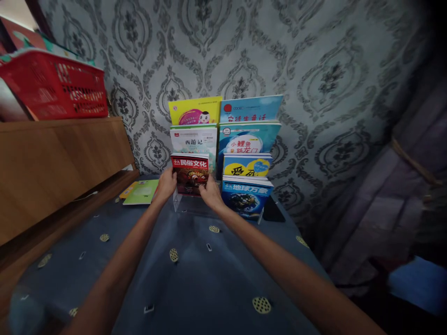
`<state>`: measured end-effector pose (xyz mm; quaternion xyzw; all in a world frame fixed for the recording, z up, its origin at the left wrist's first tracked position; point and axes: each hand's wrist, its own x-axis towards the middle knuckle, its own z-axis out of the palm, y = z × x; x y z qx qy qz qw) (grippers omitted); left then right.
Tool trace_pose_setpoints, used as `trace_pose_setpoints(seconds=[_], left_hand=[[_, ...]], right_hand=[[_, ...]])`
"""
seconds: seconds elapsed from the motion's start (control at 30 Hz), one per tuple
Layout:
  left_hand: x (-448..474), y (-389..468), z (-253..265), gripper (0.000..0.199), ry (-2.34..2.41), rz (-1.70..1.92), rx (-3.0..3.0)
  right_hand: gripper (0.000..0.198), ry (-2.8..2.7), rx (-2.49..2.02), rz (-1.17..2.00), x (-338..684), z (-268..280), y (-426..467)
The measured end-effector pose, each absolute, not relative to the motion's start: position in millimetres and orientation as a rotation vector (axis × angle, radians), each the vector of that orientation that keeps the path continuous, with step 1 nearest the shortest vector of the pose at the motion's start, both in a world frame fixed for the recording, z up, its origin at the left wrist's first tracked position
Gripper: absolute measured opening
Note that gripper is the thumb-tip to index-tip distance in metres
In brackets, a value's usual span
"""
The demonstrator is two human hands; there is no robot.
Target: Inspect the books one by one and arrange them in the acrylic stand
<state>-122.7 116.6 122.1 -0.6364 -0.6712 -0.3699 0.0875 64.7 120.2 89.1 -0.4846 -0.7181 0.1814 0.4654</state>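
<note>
Both of my hands grip a red-topped book (190, 176) by its sides, in the front left part of a clear book stand (177, 203). My left hand (166, 184) is closed on its left edge. The thumb of my right hand (210, 191) presses on the lower right of the cover. Behind this book stand a white book (193, 139) and a yellow one (193, 111). To the right, a blue book with a globe (246, 200) stands in front of a yellow and blue book (246, 166) and two more blue books (251, 137).
Green and orange booklets (141, 192) lie flat left of the stand. A dark flat object (274, 210) rests at its right. The table has a dark blue cloth (195, 288). A red basket (59, 86) sits on a wooden headboard-like panel (63, 163); a curtain (377, 200) hangs right.
</note>
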Motion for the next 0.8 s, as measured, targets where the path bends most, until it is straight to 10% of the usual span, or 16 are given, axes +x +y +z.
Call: trace_pose_setpoints(seconds=[0.8], left_hand=[[-118, 122, 125, 0.030, -2.008, -1.017, -1.903]], right_hand=[[0.069, -1.653, -1.146, 0.439, 61, 76, 130]])
